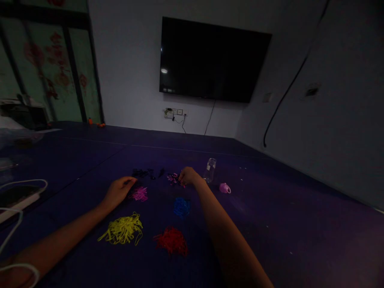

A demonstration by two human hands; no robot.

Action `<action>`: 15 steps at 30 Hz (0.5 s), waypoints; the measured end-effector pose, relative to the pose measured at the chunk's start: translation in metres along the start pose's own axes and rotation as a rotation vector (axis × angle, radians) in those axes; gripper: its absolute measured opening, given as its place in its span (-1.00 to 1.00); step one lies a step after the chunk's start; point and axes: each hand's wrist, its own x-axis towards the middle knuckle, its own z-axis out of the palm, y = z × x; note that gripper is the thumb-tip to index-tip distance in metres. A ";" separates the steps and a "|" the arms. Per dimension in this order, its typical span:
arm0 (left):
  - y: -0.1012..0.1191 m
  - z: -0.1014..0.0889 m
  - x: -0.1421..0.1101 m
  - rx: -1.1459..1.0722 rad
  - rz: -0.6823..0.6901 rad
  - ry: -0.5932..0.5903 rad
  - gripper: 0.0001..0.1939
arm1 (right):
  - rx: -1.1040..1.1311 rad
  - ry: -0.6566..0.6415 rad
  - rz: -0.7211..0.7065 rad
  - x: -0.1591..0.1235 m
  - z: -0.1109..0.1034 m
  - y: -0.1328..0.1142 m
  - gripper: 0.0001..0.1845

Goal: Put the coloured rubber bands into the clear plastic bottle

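Observation:
My left hand (pixel 121 189) is closed in a pinch between a black pile of rubber bands (pixel 141 173) and a small pink pile of rubber bands (pixel 140 194). What it holds, if anything, is too dark to make out. Over a mixed heap of pink and black bands (pixel 173 179), my right hand (pixel 188 176) has its fingers drawn together at the heap's right edge; its fingertips are partly hidden. Nearer to me lie blue bands (pixel 181 207), yellow bands (pixel 123 229) and red bands (pixel 172 241), each in its own pile on the dark blue surface.
A clear bottle (pixel 210 170) stands just beyond my right wrist, with a pink ring-handled cap (pixel 225 188) beside it. White cables (pixel 22 183) curl at the left edge near a pale-edged dark object (pixel 19 206). A television (pixel 213 60) hangs on the far wall.

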 end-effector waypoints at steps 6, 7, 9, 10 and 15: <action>0.000 0.002 -0.001 -0.048 0.004 -0.061 -0.51 | -0.036 0.053 0.007 -0.002 0.003 0.006 -0.65; 0.001 0.002 -0.001 -0.056 0.018 -0.080 -0.50 | -0.048 0.066 0.004 -0.002 0.003 0.006 -0.66; 0.004 0.003 -0.003 -0.061 0.035 -0.121 -0.48 | -0.071 0.091 -0.004 -0.002 0.005 0.005 -0.69; 0.005 0.003 -0.004 -0.062 0.038 -0.144 -0.47 | -0.081 0.101 -0.008 -0.002 0.005 0.004 -0.71; 0.007 0.002 -0.006 -0.095 0.061 -0.226 -0.45 | -0.087 0.137 -0.021 -0.001 0.005 0.003 -0.75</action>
